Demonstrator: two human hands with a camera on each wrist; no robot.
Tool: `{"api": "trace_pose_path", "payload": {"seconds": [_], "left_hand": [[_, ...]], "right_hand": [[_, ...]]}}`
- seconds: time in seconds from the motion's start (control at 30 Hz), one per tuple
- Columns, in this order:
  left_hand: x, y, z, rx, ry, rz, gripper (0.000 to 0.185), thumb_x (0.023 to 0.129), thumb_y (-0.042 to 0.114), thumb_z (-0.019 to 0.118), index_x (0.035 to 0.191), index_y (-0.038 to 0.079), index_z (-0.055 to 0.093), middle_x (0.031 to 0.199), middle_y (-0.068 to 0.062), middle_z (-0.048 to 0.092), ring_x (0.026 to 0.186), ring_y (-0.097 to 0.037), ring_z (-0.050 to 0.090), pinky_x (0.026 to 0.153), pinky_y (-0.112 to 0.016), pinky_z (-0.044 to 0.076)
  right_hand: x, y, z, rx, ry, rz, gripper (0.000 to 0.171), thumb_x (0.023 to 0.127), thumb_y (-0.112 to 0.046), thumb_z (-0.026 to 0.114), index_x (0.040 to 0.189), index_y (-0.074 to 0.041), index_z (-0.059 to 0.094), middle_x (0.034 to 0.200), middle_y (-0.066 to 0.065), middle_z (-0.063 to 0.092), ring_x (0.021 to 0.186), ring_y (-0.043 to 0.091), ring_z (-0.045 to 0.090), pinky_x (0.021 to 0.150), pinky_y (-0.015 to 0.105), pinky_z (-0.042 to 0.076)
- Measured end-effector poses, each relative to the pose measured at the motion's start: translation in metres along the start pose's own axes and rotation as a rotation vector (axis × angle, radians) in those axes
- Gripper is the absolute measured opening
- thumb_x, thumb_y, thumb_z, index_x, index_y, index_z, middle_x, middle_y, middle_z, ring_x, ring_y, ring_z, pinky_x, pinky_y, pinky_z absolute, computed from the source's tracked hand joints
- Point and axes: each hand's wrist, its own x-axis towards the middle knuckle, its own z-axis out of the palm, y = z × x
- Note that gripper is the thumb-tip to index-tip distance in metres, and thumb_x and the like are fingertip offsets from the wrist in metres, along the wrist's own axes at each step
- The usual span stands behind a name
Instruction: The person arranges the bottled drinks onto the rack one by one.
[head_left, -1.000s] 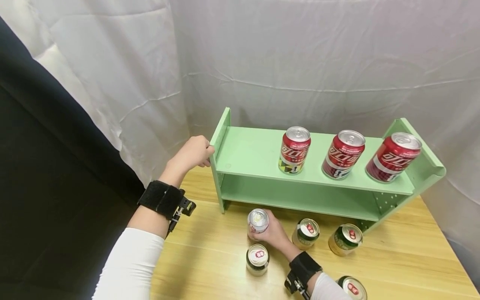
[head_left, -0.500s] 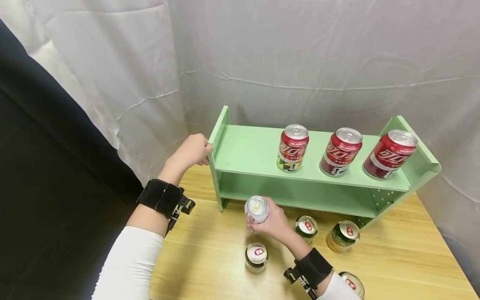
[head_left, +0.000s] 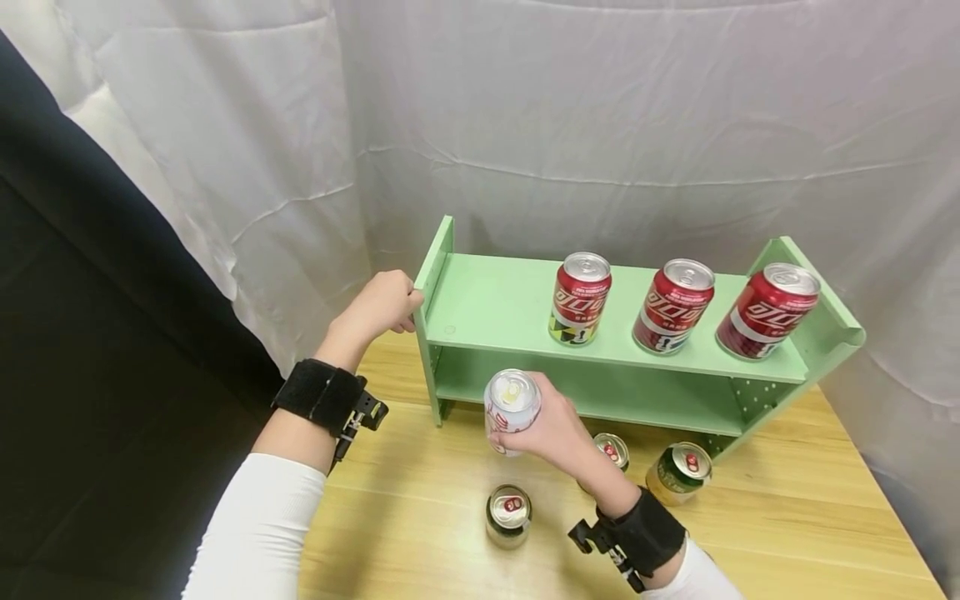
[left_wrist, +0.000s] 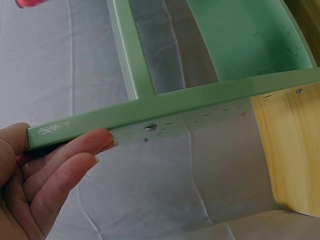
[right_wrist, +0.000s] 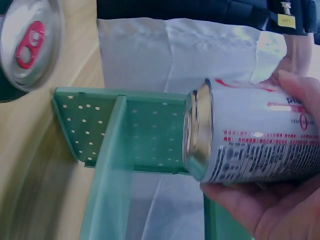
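Observation:
My right hand (head_left: 553, 423) grips a white soda can (head_left: 498, 421), its thumb and fingers around the sides. The can is raised in front of the green shelf's (head_left: 487, 371) lower level; in the right wrist view the white can (right_wrist: 265, 135) shows red lettering. At the shelf's left side panel (head_left: 432, 275), my left hand (head_left: 381, 304) holds the panel's edge between thumb and fingers, as the left wrist view of the panel (left_wrist: 115, 117) shows. Three red cola cans, one (head_left: 581, 300) nearest the middle, stand upright on the upper level.
Green-and-gold cans stand on the wooden table: one (head_left: 508, 515) below the raised can, one (head_left: 613, 448) partly behind my right forearm, one (head_left: 678, 473) near the shelf's right foot. A grey-white curtain (head_left: 600, 117) hangs behind, with black cloth (head_left: 112, 375) at left.
My right hand has lifted the white can off the table and moved it up toward the shelf's lower level. My left hand keeps its hold on the side panel. The view shifts slightly.

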Motion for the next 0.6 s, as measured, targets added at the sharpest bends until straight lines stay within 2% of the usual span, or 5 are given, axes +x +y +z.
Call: {"api": "trace_pose_path", "payload": {"seconds": [0.13, 0.43, 0.6], "left_hand": [[0.000, 0.000, 0.001, -0.001, 0.004, 0.006, 0.028, 0.091, 0.010, 0.039, 0.065, 0.006, 0.050, 0.085, -0.017, 0.070, 0.065, -0.019, 0.067, 0.066, -0.031, 0.057], [0.001, -0.001, 0.004, -0.005, -0.003, 0.012, 0.028, 0.091, 0.011, 0.039, 0.068, 0.004, 0.053, 0.084, -0.016, 0.070, 0.064, -0.019, 0.067, 0.066, -0.032, 0.057], [0.002, -0.002, 0.002, -0.022, 0.010, 0.014, 0.029, 0.092, 0.011, 0.039, 0.070, 0.001, 0.055, 0.083, -0.017, 0.070, 0.065, -0.020, 0.068, 0.065, -0.033, 0.058]], "right_hand": [[0.005, -0.009, -0.006, 0.040, -0.042, -0.040, 0.079, 0.054, -0.020, 0.090, 0.123, -0.012, 0.052, 0.106, 0.005, 0.066, 0.096, 0.020, 0.063, 0.083, 0.038, 0.053], [0.024, -0.030, -0.018, 0.015, -0.094, -0.130, 0.079, 0.055, -0.023, 0.089, 0.123, -0.009, 0.052, 0.106, 0.005, 0.065, 0.096, 0.020, 0.063, 0.084, 0.038, 0.053], [0.040, -0.040, -0.023, 0.082, -0.138, -0.146, 0.076, 0.057, -0.019, 0.089, 0.122, -0.009, 0.051, 0.106, 0.006, 0.065, 0.096, 0.020, 0.063, 0.085, 0.038, 0.053]]}}
